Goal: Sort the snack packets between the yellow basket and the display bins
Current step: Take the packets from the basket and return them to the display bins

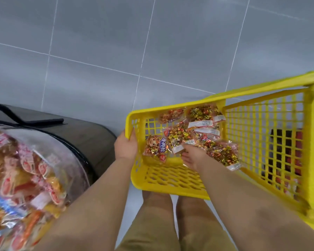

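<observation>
Grey tiled floor (98, 42) lies under everything you see, its pale grout lines running off toward the top of the view. Nearest you are your own legs (152, 223) in tan trousers, with both bare forearms reaching forward above them. At your near left sits a display bin (67, 147) with a clear curved wall, packed with pink, orange and blue bin packets (16, 178), blurred at this angle. Just behind it is a dark grey case (91, 134) with a black handle (25, 120) lying across its top. Your left hand (125, 145) grips the near left corner of the yellow basket (170, 183), thumb laid over the rim. The basket is tilted, held off the floor. Your right hand (190, 156) is down inside it, palm down on the snack packets (181, 133); its fingers seem to curl at a packet's edge, but you cannot tell whether they hold one. The packets lie loose in a heap along the basket's far left end, clear wrappers full of red and gold pieces, one cartoon-face packet (155, 147) nearest your left hand.
</observation>
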Motion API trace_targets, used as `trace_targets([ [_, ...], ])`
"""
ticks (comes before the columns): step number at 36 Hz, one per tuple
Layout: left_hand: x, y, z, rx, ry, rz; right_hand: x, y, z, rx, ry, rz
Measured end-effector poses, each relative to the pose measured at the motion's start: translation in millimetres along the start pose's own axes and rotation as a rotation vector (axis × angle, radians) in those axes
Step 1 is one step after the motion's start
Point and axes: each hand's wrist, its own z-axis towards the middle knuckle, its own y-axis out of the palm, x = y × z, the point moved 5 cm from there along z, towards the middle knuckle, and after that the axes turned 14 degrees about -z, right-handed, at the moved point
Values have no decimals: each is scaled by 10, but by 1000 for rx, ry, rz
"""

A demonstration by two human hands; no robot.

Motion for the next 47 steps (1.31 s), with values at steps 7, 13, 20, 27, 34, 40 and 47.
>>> trace_targets([
  [7,-25,23,-3,31,17,-2,-153,202,268,-18,9,301],
  [13,-38,17,-21,31,6,-29,-124,263,373,35,-8,275],
  [20,23,20,-37,22,19,-23,19,115,31,38,-92,324],
  [27,275,-119,-259,127,249,106,140,-201,-579,-142,-352,-13],
  [34,441,426,-703,-505,52,-137,-37,-364,-839,-275,-525,-143],
  [40,224,676,-636,-521,-181,-255,-492,-680,-737,64,-614,-327],
  [47,-25,717,-525,-402,-266,-323,-1098,-1102,-173,615,-576,-392],
])
